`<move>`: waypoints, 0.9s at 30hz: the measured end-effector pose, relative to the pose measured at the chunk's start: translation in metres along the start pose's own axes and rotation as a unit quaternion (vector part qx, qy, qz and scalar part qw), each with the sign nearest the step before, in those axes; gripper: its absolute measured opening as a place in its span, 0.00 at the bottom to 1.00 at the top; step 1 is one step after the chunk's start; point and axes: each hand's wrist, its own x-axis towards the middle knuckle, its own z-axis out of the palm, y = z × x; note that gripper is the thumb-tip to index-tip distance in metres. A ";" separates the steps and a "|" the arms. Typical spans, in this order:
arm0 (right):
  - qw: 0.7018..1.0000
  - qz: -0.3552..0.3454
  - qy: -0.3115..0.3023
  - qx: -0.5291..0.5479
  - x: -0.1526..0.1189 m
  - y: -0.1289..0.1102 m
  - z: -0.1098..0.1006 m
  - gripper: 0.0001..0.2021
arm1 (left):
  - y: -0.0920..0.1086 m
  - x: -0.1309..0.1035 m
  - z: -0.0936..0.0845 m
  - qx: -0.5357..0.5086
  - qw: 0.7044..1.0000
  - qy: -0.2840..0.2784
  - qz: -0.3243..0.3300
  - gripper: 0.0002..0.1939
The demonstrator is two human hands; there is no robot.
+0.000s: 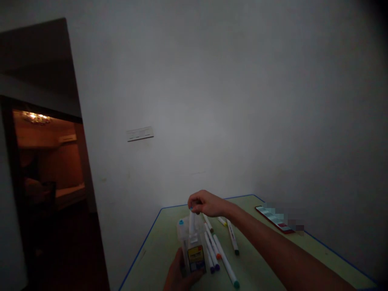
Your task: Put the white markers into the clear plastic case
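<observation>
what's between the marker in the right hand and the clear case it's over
Nothing visible. The right hand holds the marker upright straight above the clear case, which the left hand steadies. The loose markers lie beside it on the table.

Single head view, facing forward and slightly down over a green table point(266, 258). Wall point(230, 101) fills most of the frame. Lighting dim; the table seems close.

Table point(266, 258): pale green top, blue edging, set against a white wall. On it: clear plastic marker case point(190, 246), upright near the front edge; loose white markers point(222, 256) lying just right of the case, caps orange, purple, green; one yellow-capped marker point(222, 221) farther back; flat colour-swatch card point(274, 218) near the right edge, well apart.
</observation>
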 end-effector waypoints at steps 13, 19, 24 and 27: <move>0.999 -0.004 0.031 -0.039 -0.004 -0.008 -0.009 0.05 | 0.005 -0.005 0.005 -0.032 0.999 0.011 0.000 0.32; 0.975 0.015 0.046 -0.215 -0.002 -0.013 0.024 0.09 | -0.004 -0.002 0.001 -0.015 1.000 0.015 -0.001 0.33; 0.953 0.020 0.040 -0.301 -0.001 -0.021 0.040 0.10 | -0.014 0.004 -0.003 -0.008 1.000 0.003 0.001 0.38; 0.945 0.015 0.040 -0.324 -0.003 -0.025 0.041 0.11 | -0.011 0.003 -0.001 -0.011 1.000 0.021 0.007 0.38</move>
